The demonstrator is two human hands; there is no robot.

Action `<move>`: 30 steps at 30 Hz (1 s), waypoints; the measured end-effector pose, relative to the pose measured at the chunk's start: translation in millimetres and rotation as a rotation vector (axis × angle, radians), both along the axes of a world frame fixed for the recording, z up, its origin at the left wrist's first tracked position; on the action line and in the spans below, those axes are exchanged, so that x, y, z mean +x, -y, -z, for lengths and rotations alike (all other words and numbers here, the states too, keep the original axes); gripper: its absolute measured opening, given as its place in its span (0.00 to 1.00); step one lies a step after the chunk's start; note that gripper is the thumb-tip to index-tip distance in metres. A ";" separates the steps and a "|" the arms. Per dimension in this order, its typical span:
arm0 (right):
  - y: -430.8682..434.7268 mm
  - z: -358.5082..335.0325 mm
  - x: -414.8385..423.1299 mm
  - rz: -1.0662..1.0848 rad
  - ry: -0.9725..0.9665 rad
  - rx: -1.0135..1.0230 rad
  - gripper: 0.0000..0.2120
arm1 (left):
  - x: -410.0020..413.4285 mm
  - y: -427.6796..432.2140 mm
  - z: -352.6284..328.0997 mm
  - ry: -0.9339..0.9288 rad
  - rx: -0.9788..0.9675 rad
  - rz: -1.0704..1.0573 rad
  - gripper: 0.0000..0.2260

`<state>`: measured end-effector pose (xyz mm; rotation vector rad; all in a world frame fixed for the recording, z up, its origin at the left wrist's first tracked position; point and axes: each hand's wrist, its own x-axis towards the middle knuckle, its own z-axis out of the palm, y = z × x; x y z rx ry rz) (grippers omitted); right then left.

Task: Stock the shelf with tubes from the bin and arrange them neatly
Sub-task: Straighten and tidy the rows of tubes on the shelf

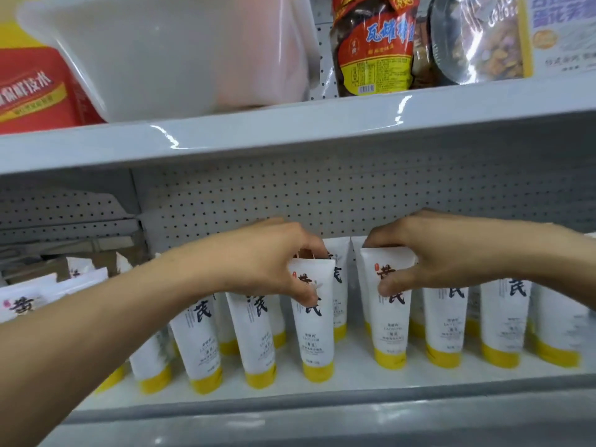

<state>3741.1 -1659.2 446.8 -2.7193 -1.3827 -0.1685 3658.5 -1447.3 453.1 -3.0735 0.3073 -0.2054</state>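
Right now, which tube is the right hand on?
The front-row tube just right of the middle gap: the right hand pinches its top. The left hand holds its left neighbour; the others stand untouched.

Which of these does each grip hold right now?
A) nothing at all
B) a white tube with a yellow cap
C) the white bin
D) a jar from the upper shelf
B: the left grip pinches the crimped top of the middle tube, and the right grip pinches that of the neighbouring tube. Both tubes stand cap-down on the shelf.
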 end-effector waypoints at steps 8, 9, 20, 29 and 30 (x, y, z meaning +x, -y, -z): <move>-5.7 12.6 8.0 -0.007 0.113 -0.018 0.10 | 13.0 9.8 12.0 0.016 0.000 -0.033 0.10; -5.6 13.1 8.5 -0.009 0.111 -0.018 0.10 | 14.5 11.4 12.8 0.022 -0.012 -0.033 0.10; -3.4 14.4 15.2 -0.052 0.039 -0.010 0.16 | 27.8 25.9 16.9 0.069 -0.097 -0.049 0.10; -4.0 12.9 15.3 -0.067 0.033 -0.008 0.15 | 27.1 27.0 18.7 0.067 -0.121 -0.074 0.11; -4.0 12.3 15.7 -0.070 0.027 -0.004 0.14 | 26.9 26.6 17.5 0.058 -0.124 -0.072 0.11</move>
